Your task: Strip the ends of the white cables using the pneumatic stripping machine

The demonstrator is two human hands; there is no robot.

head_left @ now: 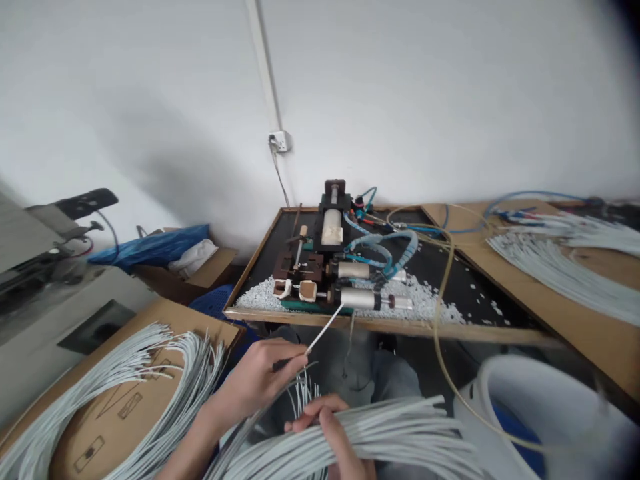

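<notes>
My left hand [265, 370] pinches a single white wire [326, 328] between thumb and fingers. Its free end points up and away, in front of a small machine with air cylinders [357, 298]; whether it touches the machine I cannot tell. My right hand [334, 427] is wrapped round a thick bundle of white wires [400, 427], whose ends fan out to the right above my lap. Several more wire ends hang down between my two hands. White cut scraps [260, 295] lie heaped around the machine's base.
The machine stands on a wood-edged black table [430, 233] with blue air hoses [407, 250]. Coiled wires lie on cardboard [127, 407] at left and on more cardboard [530, 290] at right. A white bucket [473, 400] stands at lower right, with a yellowish hose [440, 333] hanging past it.
</notes>
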